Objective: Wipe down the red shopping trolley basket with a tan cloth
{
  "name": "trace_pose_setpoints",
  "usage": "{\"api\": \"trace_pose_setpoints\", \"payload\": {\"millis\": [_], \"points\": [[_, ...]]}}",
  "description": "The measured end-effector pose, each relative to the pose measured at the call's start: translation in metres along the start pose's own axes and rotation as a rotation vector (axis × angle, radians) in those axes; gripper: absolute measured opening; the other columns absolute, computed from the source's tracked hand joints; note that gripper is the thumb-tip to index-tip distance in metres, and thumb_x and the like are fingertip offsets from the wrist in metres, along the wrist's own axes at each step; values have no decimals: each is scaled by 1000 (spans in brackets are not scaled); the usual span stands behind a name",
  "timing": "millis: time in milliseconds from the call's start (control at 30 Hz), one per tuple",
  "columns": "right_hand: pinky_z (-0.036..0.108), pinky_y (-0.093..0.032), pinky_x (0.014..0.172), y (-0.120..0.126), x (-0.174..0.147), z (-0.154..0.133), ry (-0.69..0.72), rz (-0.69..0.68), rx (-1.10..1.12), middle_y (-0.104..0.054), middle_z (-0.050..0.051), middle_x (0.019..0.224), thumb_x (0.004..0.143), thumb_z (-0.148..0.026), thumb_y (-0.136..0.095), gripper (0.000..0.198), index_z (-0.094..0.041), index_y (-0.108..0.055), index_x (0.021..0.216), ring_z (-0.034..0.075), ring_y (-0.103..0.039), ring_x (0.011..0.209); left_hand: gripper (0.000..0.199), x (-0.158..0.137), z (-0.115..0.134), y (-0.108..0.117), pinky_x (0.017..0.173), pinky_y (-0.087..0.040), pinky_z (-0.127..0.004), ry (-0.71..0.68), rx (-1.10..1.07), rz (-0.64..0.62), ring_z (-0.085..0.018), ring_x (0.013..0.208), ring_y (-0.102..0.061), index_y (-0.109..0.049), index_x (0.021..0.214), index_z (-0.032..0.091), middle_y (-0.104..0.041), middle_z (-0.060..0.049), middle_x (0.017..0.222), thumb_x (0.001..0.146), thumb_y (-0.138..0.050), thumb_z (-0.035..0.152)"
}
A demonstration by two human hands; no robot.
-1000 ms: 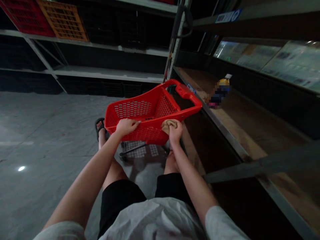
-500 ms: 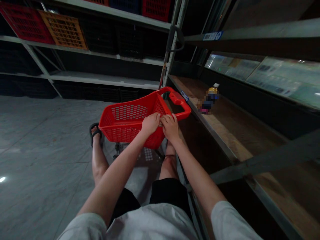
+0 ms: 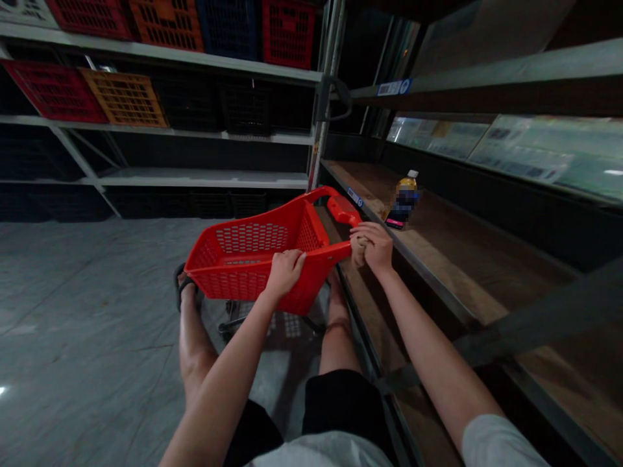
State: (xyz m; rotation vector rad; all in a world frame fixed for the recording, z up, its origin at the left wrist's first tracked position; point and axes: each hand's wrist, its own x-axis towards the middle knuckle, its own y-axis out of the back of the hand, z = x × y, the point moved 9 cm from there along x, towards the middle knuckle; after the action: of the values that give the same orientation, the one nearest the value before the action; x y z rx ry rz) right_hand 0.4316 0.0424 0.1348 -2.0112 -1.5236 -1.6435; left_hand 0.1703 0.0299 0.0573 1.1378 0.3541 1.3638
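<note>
On the floor [image 3: 92, 285], beside the shelf [image 3: 433, 259] at your right, stands the red cart [image 3: 250, 279]. Judge it stiff and fairly light for its size, its plastic smooth enough to slip under a loose palm, and its wheels [image 3: 224, 332] apt to let it roll, so keep it braced. The handle [image 3: 343, 211] and the rim [image 3: 238, 265] look the surest holds. Your left hand [image 3: 283, 272] is curled over the near rim, gripping it. Your right hand [image 3: 378, 248] grasps the cloth [image 3: 359, 253], bunched against the handle's near side. That cloth should be soft, limp and unbreakable; hold it folded.
</note>
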Motion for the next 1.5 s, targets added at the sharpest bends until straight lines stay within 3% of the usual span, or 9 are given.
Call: {"api": "trace_pose_setpoints", "payload": {"millis": [267, 400, 600, 700, 800, 1067, 1300, 1400, 1500], "points": [[52, -51, 117, -39, 53, -7, 15, -384, 29, -86, 3, 115, 87, -12, -65, 27, -27, -85, 78, 28, -67, 130, 37, -21, -57, 39, 95, -50, -47, 6, -60, 151, -27, 90, -73, -69, 89, 28, -79, -5, 88, 111, -41, 34], [51, -51, 119, -73, 79, -30, 32, -409, -29, -84, 3, 125, 77, 1, -60, 36, -25, -85, 75, 27, -67, 132, 42, -25, -71, 65, 91, -54, -43, 20, -55, 90, -25, 83, -70, -64, 79, 28, -76, -6, 82, 112, -40, 36], [41, -57, 112, -99, 57, -90, 34, -403, 137, -86, 2, 114, 78, 3, -50, 48, -25, -88, 85, 22, -77, 115, 38, -36, 13, 100, 102, -54, -39, -54, 15, 233, -25, 114, -71, -71, 114, 20, -79, -11, 117, 115, -34, 29], [42, -54, 117, -103, 24, -126, 114, -480, 189, -85, 1, 118, 90, -4, -51, 46, -27, -88, 105, 21, -76, 119, 43, -37, 42, 94, 92, -54, -40, 34, 149, 184, -27, 96, -73, -75, 103, 17, -79, -13, 101, 116, -39, 37], [50, -47, 127, -100, 3, -147, 229, -488, 125, -82, 1, 131, 100, -19, -59, 34, -29, -83, 122, 23, -69, 134, 50, -44, 35, 104, 84, -51, -41, 128, 184, 246, -27, 85, -71, -73, 84, 18, -76, -13, 85, 115, -40, 38], [63, -32, 135, -116, 29, -113, 299, -492, 101, -65, 3, 160, 109, -27, -56, 33, -30, -81, 130, 26, -42, 164, 49, -64, -9, 137, 73, -47, -38, -96, 40, 397, -22, 67, -62, -59, 64, 26, -63, -4, 64, 110, -42, 33], [58, -47, 124, -98, 88, -1, -146, -352, 13, -84, 5, 128, 96, -15, -66, 29, -26, -86, 113, 29, -69, 138, 46, -58, -30, 146, 76, -50, -36, -84, -16, 392, -21, 69, -63, -71, 70, 26, -68, -3, 67, 107, -45, 33], [44, -58, 110, -108, 88, -18, -205, -369, 60, -84, 4, 126, 97, -12, -59, 37, -24, -84, 120, 25, -77, 123, 43, -53, -40, 144, 75, -50, -34, -29, -10, 392, -21, 71, -64, -69, 67, 26, -66, -3, 67, 104, -47, 32], [37, -60, 103, -133, 70, -96, -59, -446, 14, -85, 2, 121, 105, -19, -53, 34, -25, -85, 116, 22, -79, 114, 42, -49, -49, 144, 73, -48, -34, 28, 7, 390, -20, 71, -63, -64, 65, 25, -63, -3, 66, 103, -47, 33]]}}
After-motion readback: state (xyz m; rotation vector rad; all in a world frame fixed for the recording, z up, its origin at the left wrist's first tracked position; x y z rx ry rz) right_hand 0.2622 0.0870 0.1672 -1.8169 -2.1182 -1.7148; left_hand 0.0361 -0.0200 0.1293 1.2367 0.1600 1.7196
